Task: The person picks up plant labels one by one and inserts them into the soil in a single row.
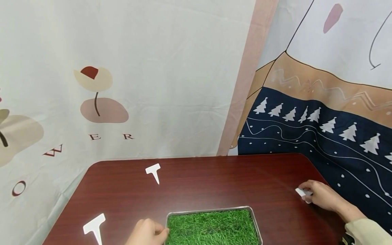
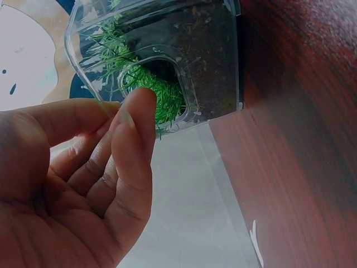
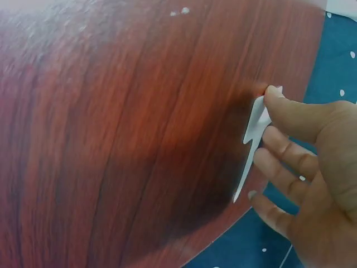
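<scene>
A person pinches a white T-shaped plastic tag (image 3: 257,120) in the right hand (image 1: 324,195), close to the right edge of a glossy red-brown wood-grain table (image 1: 199,180).
Behind the table hangs a pale printed cloth (image 1: 171,68), with a navy cloth bearing white trees (image 1: 291,139) to the right; at the table's near side stands a clear plastic rectangular tray (image 1: 211,210) filled with bright green grass (image 1: 211,226); the person's left hand (image 1: 147,233) is at the tray's left edge, its fingers curled, though whether they grip the rim cannot be told; the right thumb lies on the held tag's broad head, its pointed stem hanging free of the fingertips; two more tags of the same kind lie on the table's left part, one farther back (image 1: 153,170) and one nearer (image 1: 94,224).
</scene>
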{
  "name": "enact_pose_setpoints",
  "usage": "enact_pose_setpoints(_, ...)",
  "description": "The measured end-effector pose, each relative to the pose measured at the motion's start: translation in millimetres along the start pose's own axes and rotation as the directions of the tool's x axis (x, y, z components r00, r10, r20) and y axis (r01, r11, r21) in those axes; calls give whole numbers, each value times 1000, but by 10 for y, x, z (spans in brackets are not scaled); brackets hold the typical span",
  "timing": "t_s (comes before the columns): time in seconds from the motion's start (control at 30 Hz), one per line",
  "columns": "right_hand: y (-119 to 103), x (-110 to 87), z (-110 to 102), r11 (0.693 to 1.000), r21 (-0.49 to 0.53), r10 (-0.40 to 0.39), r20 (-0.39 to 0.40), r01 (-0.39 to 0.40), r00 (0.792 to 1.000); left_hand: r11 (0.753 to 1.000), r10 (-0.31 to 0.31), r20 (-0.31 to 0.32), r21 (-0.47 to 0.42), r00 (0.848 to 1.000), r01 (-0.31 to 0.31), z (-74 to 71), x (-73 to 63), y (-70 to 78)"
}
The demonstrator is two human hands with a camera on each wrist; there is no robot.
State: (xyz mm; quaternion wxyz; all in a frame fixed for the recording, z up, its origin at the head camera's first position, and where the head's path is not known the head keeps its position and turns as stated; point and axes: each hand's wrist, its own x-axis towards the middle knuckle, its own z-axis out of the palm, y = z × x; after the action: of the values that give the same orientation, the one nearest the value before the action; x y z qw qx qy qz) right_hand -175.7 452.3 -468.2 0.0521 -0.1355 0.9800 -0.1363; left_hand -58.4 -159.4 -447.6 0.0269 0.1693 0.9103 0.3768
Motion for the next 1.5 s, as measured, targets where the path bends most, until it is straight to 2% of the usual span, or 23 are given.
enact_pose_setpoints(0.17, 2, 29, 15, 998, 40, 54, 18, -55, 998, 1000, 3, -2, -7, 1000, -3, 2, -1, -8)
enact_pose_setpoints(0.3, -29, 21, 34, 993, 64, 96, -13, -95, 995, 1000, 0, -4, -3, 1000, 0, 2, -3, -6)
enact_pose_setpoints(0.43, -62, 11, 73, 985, 84, 156, -48, -152, 987, 1000, 1, -7, 1, 1000, -1, 0, -4, 1)
enact_pose_setpoints(0.53, -84, 4, 96, 974, 96, 210, -47, -205, 977, 1000, -3, -10, 0, 1000, 3, 1, -3, 6)
enact_pose_setpoints(0.7, -96, -5, 53, 965, 69, 258, -49, -254, 965, 1000, -12, -18, 0, 1000, 12, 5, 2, 13)
enact_pose_setpoints(0.87, -77, -3, -38, 961, 88, 266, -31, -262, 964, 1000, -6, -16, 8, 1000, 6, 8, 8, 17)
enact_pose_setpoints(1.03, -97, 19, -41, 968, 122, 213, 47, -217, 976, 1000, -6, -14, 1, 1000, 6, 7, -1, 10)
enact_pose_setpoints(1.17, -116, 16, 0, 972, 140, 182, 67, -190, 981, 1000, -6, -14, -13, 1000, 6, 8, -5, 6)
enact_pose_setpoints(1.37, -137, 36, 4, 953, 193, 221, 89, -235, 971, 1000, -5, -18, -22, 1000, 5, 9, -7, 8)
enact_pose_setpoints(1.5, -135, 32, 1, 948, 201, 234, 78, -245, 969, 1000, 1, -14, -23, 1000, -1, 6, -6, 7)
